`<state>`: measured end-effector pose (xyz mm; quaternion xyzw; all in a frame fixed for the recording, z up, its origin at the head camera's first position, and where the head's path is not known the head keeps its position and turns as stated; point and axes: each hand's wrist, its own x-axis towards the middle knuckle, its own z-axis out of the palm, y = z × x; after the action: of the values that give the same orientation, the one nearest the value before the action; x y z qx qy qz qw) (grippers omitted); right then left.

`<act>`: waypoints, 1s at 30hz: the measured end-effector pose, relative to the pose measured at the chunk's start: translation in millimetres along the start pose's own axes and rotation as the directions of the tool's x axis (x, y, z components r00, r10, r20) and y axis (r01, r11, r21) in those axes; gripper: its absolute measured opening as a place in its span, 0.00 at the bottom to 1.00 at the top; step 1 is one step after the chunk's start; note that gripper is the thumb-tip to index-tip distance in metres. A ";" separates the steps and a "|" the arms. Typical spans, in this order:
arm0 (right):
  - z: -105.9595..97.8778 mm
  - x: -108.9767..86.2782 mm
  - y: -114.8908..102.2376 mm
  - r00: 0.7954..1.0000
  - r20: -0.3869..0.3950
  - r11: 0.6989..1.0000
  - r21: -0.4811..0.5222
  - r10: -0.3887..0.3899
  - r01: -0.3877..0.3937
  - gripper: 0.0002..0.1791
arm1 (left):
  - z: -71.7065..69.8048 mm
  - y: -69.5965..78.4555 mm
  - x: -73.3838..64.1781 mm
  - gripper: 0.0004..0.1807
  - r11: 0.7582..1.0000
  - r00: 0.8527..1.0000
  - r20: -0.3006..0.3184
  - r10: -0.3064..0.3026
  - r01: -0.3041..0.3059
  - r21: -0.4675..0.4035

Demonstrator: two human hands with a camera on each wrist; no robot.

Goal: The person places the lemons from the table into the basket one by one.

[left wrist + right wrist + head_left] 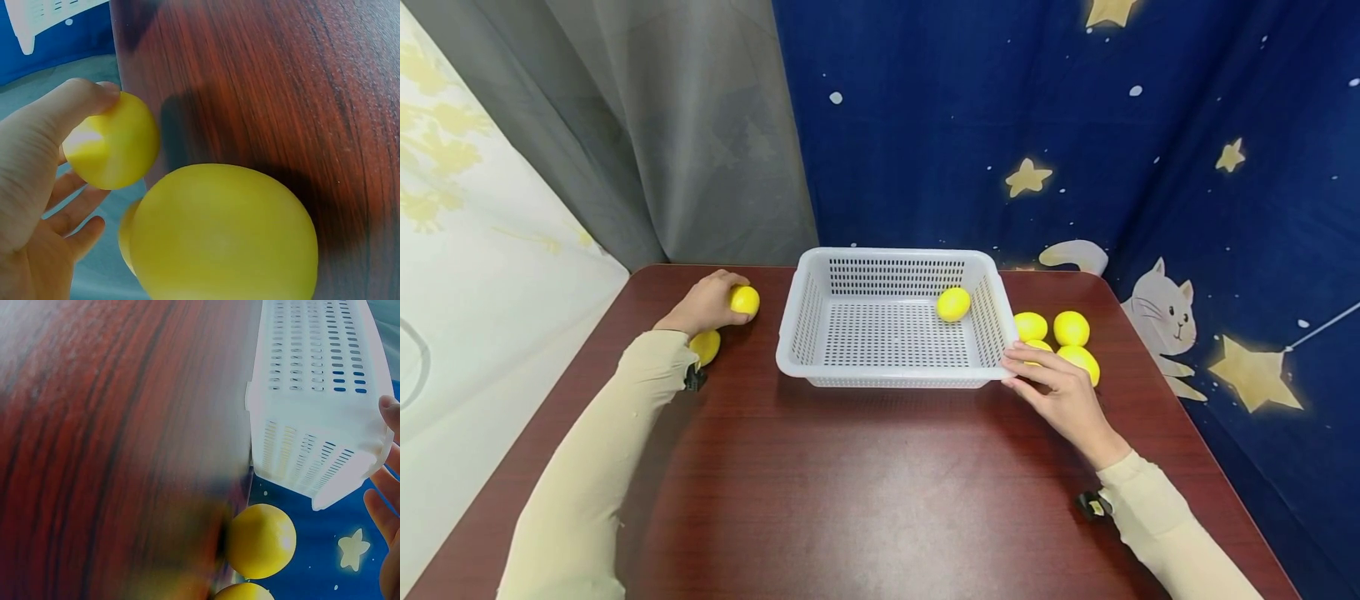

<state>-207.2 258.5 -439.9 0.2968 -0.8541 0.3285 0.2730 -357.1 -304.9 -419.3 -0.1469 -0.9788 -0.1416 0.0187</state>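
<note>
At the table's left side my left hand (703, 304) holds a yellow lemon (745, 300) between thumb and fingers. In the left wrist view this lemon (115, 144) is gripped near a larger-looking lemon (225, 234), with the edge of another behind it. Under the left wrist a lemon (705, 347) shows partly. A white perforated plastic basket (895, 372) stands in the middle, one lemon (953, 305) inside at the right. My right hand (1063, 396) holds the basket's near right corner, thumb below the rim and fingers over it.
Right of the basket several lemons (1071, 329) lie close together, partly hidden by the right hand. The dark red-brown wooden table (880, 483) ends just behind the basket. A blue star-patterned curtain (925, 125) and a grey curtain (722, 150) hang behind it.
</note>
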 end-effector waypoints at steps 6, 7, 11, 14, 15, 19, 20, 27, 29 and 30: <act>0.7 -0.1 0.5 1.000 -0.010 1.000 0.005 -0.014 0.014 0.28 | -2.0 1.8 1.3 0.36 1.000 1.000 -0.022 0.009 -0.009 0.003; 0.7 -0.2 0.6 1.000 -0.011 1.000 0.006 -0.016 0.016 0.28 | -2.4 2.2 1.6 0.37 1.000 1.000 -0.025 0.009 -0.009 0.004; 0.7 -0.8 0.8 1.000 -0.015 1.000 0.006 -0.020 0.020 0.28 | -4.6 4.5 3.2 0.36 1.000 0.999 -0.039 0.003 -0.003 -0.003; 0.6 -1.1 0.4 1.000 -0.012 1.000 0.006 -0.014 0.014 0.28 | -6.6 7.2 3.2 0.35 1.000 0.999 -0.037 -0.013 0.012 -0.027; 0.7 -1.2 0.3 1.000 -0.012 1.000 0.006 -0.013 0.013 0.28 | -7.1 8.3 3.0 0.35 0.999 0.999 -0.035 -0.020 0.018 -0.033; 0.7 -1.4 0.0 1.000 -0.010 1.000 0.007 -0.009 0.009 0.28 | -9.4 12.2 1.9 0.35 0.999 0.999 -0.038 -0.014 0.013 -0.029; 0.8 -1.3 0.0 1.000 -0.009 1.000 0.006 -0.009 0.010 0.28 | -9.9 13.0 1.8 0.35 1.000 0.999 -0.044 -0.007 0.006 -0.023; 0.3 -1.6 0.4 1.000 -0.013 1.000 0.003 -0.021 0.021 0.27 | -13.7 17.8 4.4 0.35 0.999 0.996 -0.089 0.027 -0.029 -0.019; 0.4 -1.7 0.8 0.999 -0.021 0.999 0.006 -0.033 0.033 0.27 | -14.6 18.1 6.1 0.35 0.999 0.995 -0.094 0.027 -0.029 -0.019; 0.6 -1.7 1.1 0.999 -0.026 0.999 0.009 -0.040 0.040 0.27 | -15.1 18.1 6.9 0.35 0.999 0.995 -0.096 0.027 -0.029 -0.021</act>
<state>-206.9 259.2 -441.9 0.3109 -0.8429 0.3308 0.2889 -358.5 -290.7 -399.4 -0.1540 -0.9730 -0.1590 0.0660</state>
